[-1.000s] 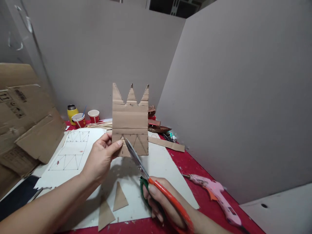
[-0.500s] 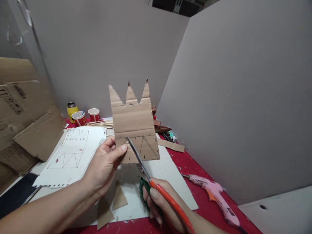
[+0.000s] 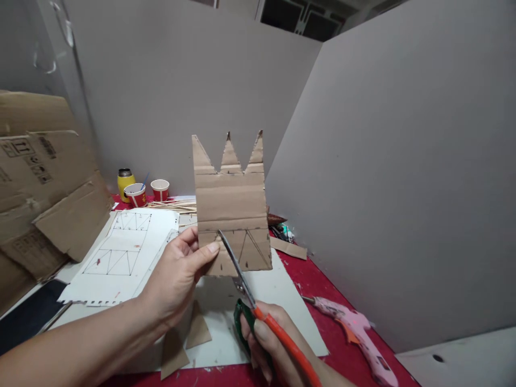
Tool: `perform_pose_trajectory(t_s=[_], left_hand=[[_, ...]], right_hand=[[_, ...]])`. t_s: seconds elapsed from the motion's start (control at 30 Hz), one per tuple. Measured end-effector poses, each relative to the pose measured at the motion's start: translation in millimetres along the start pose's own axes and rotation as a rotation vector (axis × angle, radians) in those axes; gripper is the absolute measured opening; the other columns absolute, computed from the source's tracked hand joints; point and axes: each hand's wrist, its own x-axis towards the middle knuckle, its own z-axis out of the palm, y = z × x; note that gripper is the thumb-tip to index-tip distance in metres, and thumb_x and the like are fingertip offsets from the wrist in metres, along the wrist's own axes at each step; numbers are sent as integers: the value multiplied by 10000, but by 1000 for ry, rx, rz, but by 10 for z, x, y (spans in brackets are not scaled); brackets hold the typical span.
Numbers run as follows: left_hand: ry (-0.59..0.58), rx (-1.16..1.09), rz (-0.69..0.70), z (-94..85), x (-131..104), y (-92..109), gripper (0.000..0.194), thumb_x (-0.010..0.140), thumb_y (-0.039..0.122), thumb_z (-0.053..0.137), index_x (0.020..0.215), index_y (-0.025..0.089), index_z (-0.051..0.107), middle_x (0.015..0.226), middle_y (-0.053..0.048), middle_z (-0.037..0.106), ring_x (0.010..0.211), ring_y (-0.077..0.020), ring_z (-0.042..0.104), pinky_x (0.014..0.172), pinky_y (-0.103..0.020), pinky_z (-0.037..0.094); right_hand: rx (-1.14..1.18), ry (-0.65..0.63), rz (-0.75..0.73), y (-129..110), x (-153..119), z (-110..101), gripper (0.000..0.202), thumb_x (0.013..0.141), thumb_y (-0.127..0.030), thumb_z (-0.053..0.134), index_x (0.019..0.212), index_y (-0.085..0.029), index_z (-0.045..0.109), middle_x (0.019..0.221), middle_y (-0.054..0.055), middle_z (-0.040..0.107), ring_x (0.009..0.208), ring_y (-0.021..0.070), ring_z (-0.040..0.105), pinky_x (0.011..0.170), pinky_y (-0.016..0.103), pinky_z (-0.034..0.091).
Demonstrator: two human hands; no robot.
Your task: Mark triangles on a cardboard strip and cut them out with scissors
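Note:
My left hand pinches the lower left part of a cardboard piece, thumb in front. The piece is held upright and has three pointed teeth along its top edge. Pencilled slanting lines mark its lower band. In my right hand are scissors with one orange and one green handle. One blade lies across the front of the lower band, its tip near my left thumb; the other blade is mostly hidden behind the cardboard. Two cut cardboard triangles lie on the white board below.
Left: a large cardboard box and a paper with a truss drawing. Behind: a yellow bottle, paper cups and thin wooden sticks. Right: a pink glue gun and a cardboard strip.
The cardboard, both hands and the scissors have shifted slightly right in view, as has much of the background. The cardboard looks more upright. Both grips are kept.

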Motion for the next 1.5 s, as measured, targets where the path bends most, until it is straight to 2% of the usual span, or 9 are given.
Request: perform_pose_trajectory(t_s=[0.23,0.6,0.87,1.03,1.17,1.27,1.33,1.43,1.5], left_hand=[[-44,21,3,-6,-45,60,328,754,199,803,1064,179,698,1106,-88,763,1009,-251,713,892,-372,558],[-160,116,28,-31,-82,157,388,775,221,813,1151,194,720,1130,-93,755,1032,-268,699,902,-387,552],[-158,158,11,-51,-68,96,419,772,245,824,1168,171,711,1098,-104,763,1005,-262,702,908,-392,543],[-187,150,10,-62,-83,76,429,796,230,804,1205,175,687,1129,-106,754,1012,-253,698,913,-390,534],[-202,184,-10,-52,-93,136,431,790,233,809,1199,173,687,1137,-106,749,1006,-243,693,892,-372,537],[-235,216,-16,-56,-75,208,460,776,230,819,1212,182,680,1126,-97,747,966,-221,690,837,-330,539],[-259,251,-21,-75,-50,254,473,773,241,820,1221,190,676,1078,-85,753,875,-191,684,731,-282,533],[-267,338,-21,-115,-14,305,408,784,272,811,1167,183,705,934,-55,750,725,-137,632,602,-222,478],[-268,374,-12,-136,-1,322,346,790,281,807,1113,182,728,846,-28,729,670,-111,593,576,-204,456]], right_hand=[[-32,1,-27,-56,-31,10,515,903,-705,507,766,-210,483,433,-98,379,323,62,333,340,180,230],[8,-15,-55,-48,-56,7,543,867,-731,538,725,-212,459,426,-100,357,324,52,321,325,164,209],[-21,-29,-66,-73,-23,-8,573,867,-756,499,788,-188,503,506,-62,450,368,58,348,357,181,224],[-35,-31,-79,-114,-44,-13,547,878,-739,508,749,-209,471,471,-87,374,362,67,335,371,201,235],[-36,-35,-91,-173,-59,0,532,884,-725,516,735,-218,452,486,-95,320,376,65,286,372,212,193],[-47,-48,-101,-204,-58,-2,536,884,-722,518,719,-219,437,481,-94,317,375,61,287,374,215,175],[-38,-64,-98,-198,-56,-16,534,884,-721,522,723,-219,434,463,-95,332,362,60,299,362,208,180],[-26,-79,-90,-150,-61,-46,533,880,-722,528,738,-216,444,464,-99,332,359,58,300,349,194,187],[-35,-98,-73,-120,-67,-58,531,883,-723,521,762,-210,458,496,-88,359,381,63,329,364,191,220]])
